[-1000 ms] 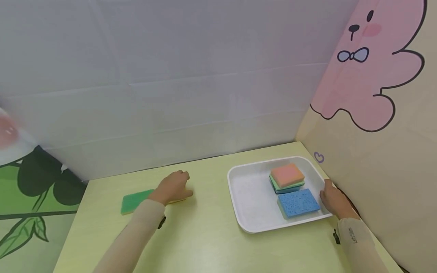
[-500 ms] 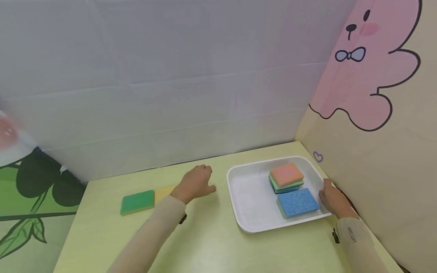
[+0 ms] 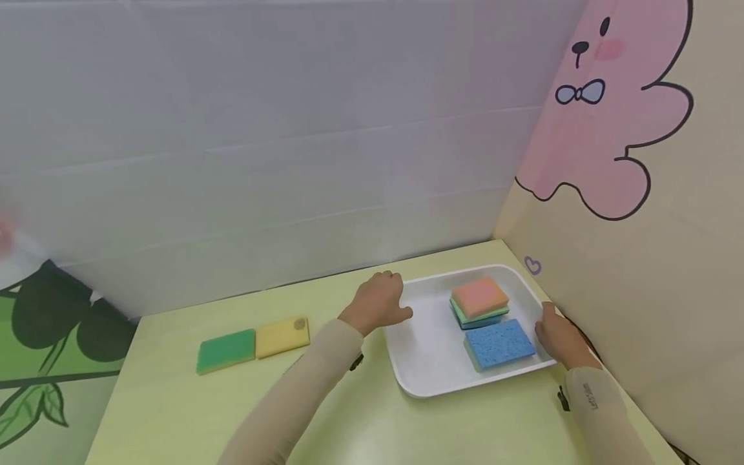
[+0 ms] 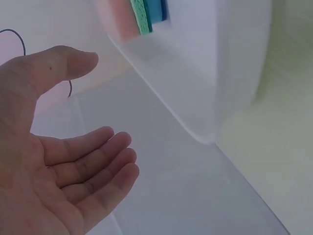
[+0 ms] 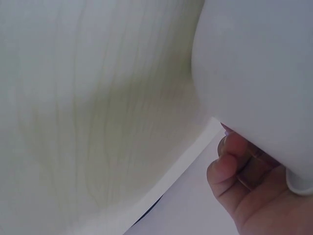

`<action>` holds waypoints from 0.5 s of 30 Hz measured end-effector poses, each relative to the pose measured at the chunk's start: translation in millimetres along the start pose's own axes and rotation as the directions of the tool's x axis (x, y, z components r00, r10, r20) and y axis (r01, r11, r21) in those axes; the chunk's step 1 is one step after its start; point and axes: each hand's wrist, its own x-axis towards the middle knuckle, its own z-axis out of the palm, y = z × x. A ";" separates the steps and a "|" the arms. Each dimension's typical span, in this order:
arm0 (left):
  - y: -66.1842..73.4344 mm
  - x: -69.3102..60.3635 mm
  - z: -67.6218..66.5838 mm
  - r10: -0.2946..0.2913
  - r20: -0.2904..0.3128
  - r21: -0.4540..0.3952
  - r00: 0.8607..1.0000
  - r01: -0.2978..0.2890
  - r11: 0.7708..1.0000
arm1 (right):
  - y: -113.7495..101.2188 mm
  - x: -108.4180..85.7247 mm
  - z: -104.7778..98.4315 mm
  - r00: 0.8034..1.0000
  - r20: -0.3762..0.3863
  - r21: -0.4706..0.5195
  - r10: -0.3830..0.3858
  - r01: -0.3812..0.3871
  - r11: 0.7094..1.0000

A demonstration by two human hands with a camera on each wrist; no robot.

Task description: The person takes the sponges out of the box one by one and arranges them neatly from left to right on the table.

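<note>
A white tray (image 3: pixel 421 355) stands at the right of the table. My right hand (image 3: pixel 565 339) grips its right rim; in the right wrist view, the curled fingers (image 5: pixel 227 169) lie under the rim. Over the tray's left rim is my left hand (image 3: pixel 376 303), holding nothing. In the left wrist view its fingers (image 4: pixel 90 159) are loosely bent, with the thumb spread, apart from the tray wall (image 4: pixel 239 73). Inside the tray a blue sponge (image 3: pixel 501 342) lies in front of a stack of sponges with a pink-orange sponge (image 3: pixel 480 297) on top.
On the left part of the table (image 3: pixel 174 420) a green sponge (image 3: pixel 227 351) and a yellow sponge (image 3: pixel 282 338) lie end to end. The yellow one bears a round spot. A grey sheet wall (image 3: pixel 261 161) rises behind, and a cream wall (image 3: pixel 668 310) borders the right side.
My left hand has moved right from above the yellow sponge to the tray's left rim, uncovering that sponge. My right hand stays on the right rim. The view has turned slightly right.
</note>
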 end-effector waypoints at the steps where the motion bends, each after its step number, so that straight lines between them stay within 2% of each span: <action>1: 3.4 4.5 0.8 0.002 0.001 -0.005 1.000 -0.002 1.000 | -0.4 0.3 -0.6 1.000 -0.006 0.000 -0.001 0.001 1.000; 10: 31.0 41.9 19.7 0.035 0.013 -0.018 0.999 -0.034 0.999 | -3.2 2.4 1.1 1.000 -0.023 0.007 0.018 -0.018 1.000; 15: 43.3 56.7 31.7 0.091 -0.003 -0.019 0.996 -0.091 0.996 | -5.7 1.4 4.7 0.999 -0.023 0.026 0.039 -0.039 0.999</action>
